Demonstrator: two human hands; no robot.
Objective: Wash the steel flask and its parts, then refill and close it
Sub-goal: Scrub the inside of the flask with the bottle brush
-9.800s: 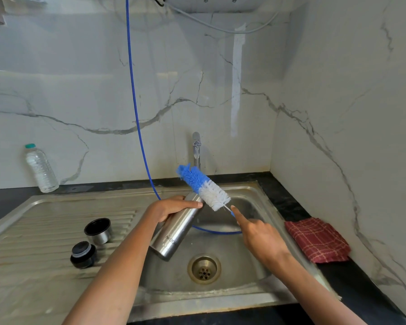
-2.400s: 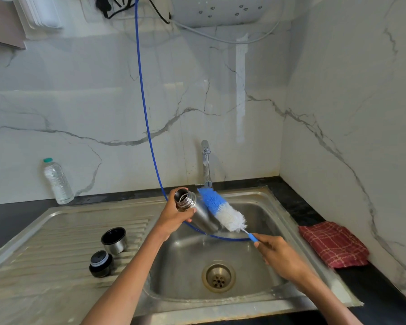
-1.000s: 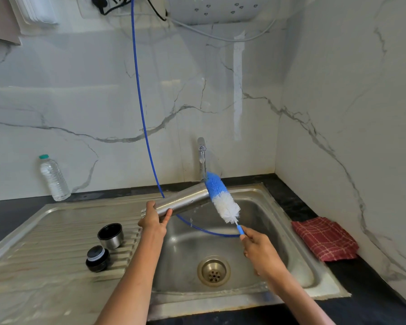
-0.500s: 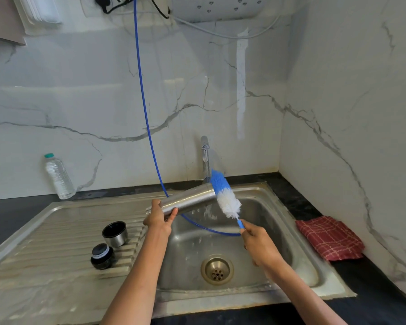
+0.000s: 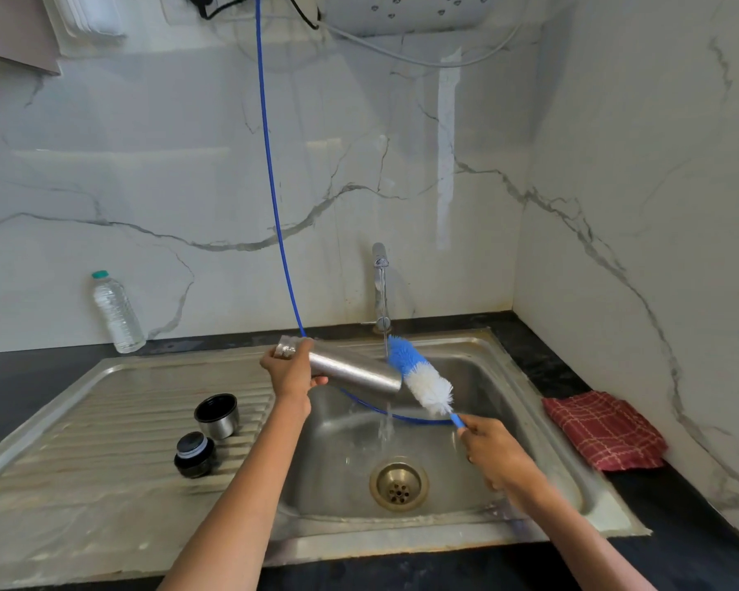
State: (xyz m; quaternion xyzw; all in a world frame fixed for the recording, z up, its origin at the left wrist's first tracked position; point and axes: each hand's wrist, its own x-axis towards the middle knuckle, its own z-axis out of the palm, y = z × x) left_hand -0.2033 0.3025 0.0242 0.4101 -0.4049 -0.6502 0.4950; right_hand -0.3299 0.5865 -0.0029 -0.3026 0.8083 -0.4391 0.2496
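Observation:
My left hand grips the steel flask near its mouth and holds it almost level over the sink basin; the base points right and slightly down. My right hand holds the blue handle of a bottle brush, whose blue and white bristles lie against the flask's base. A thin stream of water falls from the tap past the brush. The steel cup lid and the black stopper stand on the ribbed drainboard, left of the basin.
A blue hose hangs down the marble wall and curls into the basin behind the flask. A clear plastic water bottle stands at the back left. A red checked cloth lies on the dark counter to the right. The drain is below the hands.
My left hand has tipped the flask so that its base now slopes down to the right. The brush has stayed against the base, and water is running from the tap.

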